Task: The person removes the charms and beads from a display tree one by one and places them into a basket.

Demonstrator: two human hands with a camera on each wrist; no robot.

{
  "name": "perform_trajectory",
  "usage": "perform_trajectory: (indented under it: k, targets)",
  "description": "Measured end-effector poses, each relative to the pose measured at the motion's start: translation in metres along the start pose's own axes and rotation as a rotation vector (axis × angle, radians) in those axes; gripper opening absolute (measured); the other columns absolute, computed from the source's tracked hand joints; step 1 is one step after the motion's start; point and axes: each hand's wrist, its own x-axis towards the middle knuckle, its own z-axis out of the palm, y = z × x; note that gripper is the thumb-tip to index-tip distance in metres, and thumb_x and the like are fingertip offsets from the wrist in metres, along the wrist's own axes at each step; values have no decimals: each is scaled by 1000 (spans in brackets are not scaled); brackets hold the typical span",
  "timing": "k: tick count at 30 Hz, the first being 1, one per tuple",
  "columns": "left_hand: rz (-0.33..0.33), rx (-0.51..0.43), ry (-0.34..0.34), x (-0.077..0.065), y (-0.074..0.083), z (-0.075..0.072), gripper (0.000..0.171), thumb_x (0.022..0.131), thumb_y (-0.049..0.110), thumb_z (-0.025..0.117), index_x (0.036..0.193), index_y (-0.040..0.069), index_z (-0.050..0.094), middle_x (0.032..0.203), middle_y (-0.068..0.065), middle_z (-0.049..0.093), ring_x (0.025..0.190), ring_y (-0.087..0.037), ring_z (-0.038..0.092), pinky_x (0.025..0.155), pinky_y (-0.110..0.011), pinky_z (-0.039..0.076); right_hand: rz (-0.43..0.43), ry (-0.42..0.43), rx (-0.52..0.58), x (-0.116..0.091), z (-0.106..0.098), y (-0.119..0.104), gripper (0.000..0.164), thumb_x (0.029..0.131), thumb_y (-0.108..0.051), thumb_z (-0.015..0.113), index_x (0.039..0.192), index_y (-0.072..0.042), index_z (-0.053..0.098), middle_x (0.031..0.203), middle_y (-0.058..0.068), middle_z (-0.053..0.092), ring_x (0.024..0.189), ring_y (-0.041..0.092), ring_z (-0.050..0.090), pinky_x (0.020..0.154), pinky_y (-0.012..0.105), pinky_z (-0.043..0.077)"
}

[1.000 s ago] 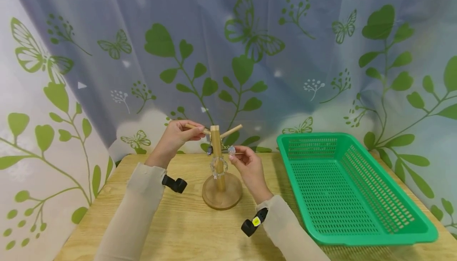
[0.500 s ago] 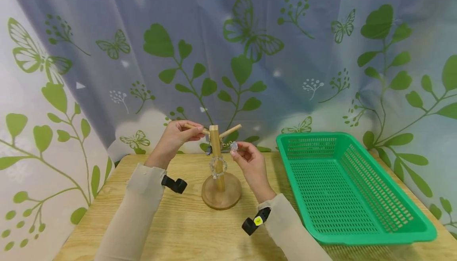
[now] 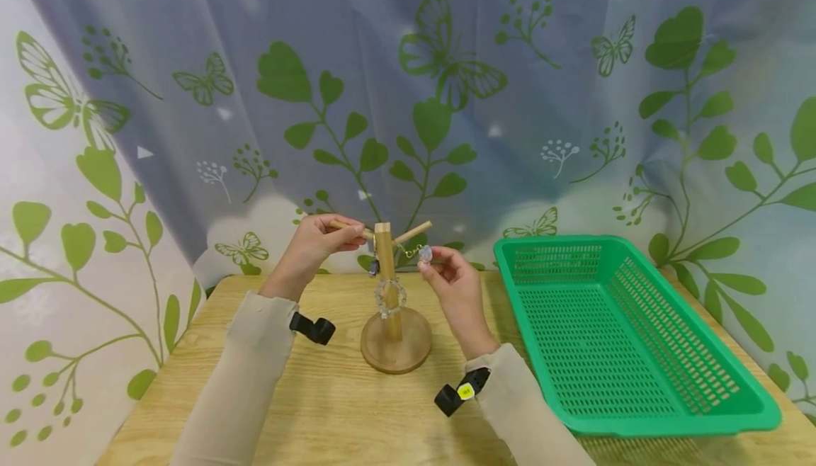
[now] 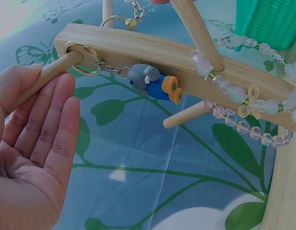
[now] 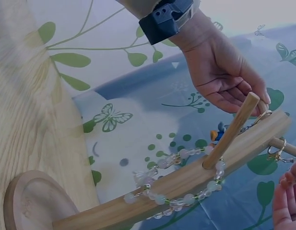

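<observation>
- We see the left hand (image 3: 314, 250) pinching the end of the left peg (image 4: 46, 80) between thumb and fingers.
- On that peg we have a metal ring (image 4: 96, 61), looped around it next to the post (image 4: 152, 52); a small grey-blue elephant charm (image 4: 142, 76) hangs off it.
- Our right hand (image 3: 457, 292) pinches a pale charm (image 3: 426, 254) by its fingertips, right of the post. Its chain (image 3: 411, 251) runs to the right peg (image 3: 414, 231), where another ring (image 5: 276, 151) loops round.
- Below, we see a bead bracelet (image 4: 234, 91) at a lower peg (image 4: 198, 36).
- Stand's round base (image 3: 396, 353) rests on the table (image 3: 344, 416); green basket (image 3: 663, 426) well to the right.
</observation>
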Motion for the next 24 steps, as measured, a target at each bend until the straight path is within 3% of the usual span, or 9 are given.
perform_trajectory:
  k: [14, 24]
  targets:
    - [-12, 8, -2, 2, 1, 1, 20, 88, 21, 68, 97, 3, 68, 91, 1, 70, 84, -14, 68, 87, -37, 52, -27, 8, 19, 4, 1, -14, 26, 85, 0, 68, 109, 5, 61, 96, 6, 61, 76, 13, 59, 69, 20, 51]
    - [-9, 5, -3, 1, -1, -1, 22, 88, 21, 68, 99, 1, 68, 90, 1, 70, 84, -14, 68, 88, -37, 52, -17, 22, 38, 6, 3, -23, 26, 84, 3, 67, 109, 8, 59, 92, -1, 60, 73, 8, 57, 67, 18, 50]
